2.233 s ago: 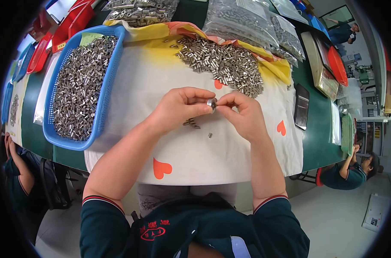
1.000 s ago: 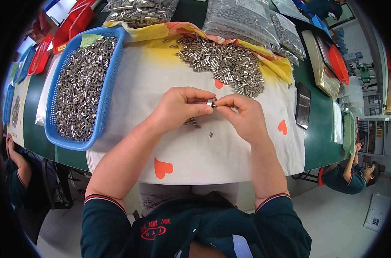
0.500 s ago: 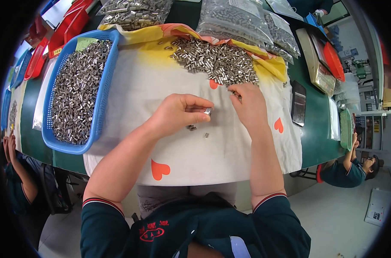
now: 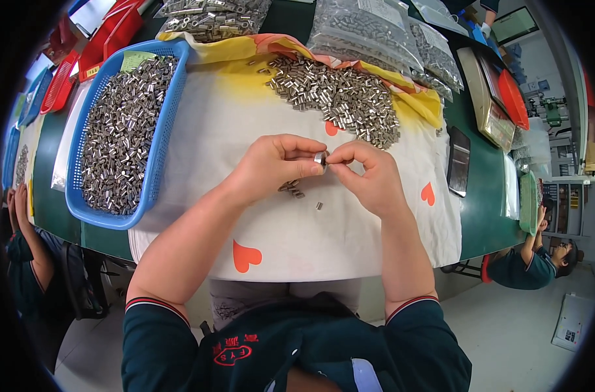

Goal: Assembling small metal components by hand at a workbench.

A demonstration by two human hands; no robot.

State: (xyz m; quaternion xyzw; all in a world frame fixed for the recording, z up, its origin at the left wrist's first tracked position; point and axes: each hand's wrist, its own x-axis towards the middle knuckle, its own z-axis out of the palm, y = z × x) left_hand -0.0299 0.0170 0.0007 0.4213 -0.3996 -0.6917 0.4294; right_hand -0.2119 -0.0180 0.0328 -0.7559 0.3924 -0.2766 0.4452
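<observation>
A small metal sleeve [image 4: 320,159] is pinched between the fingertips of the left hand [image 4: 271,166] and the right hand [image 4: 369,176], both closed narrowly on it above the white cloth [image 4: 219,130]. A few loose sleeves [image 4: 296,191] are seen on the cloth just below the hands. A pile [image 4: 337,98] lies beyond them, and a blue basket [image 4: 161,130] full of sleeves is set well to the left.

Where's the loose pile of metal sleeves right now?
In the head view, the loose pile of metal sleeves lies on the white cloth just beyond the right hand, right of the blue basket.
</observation>
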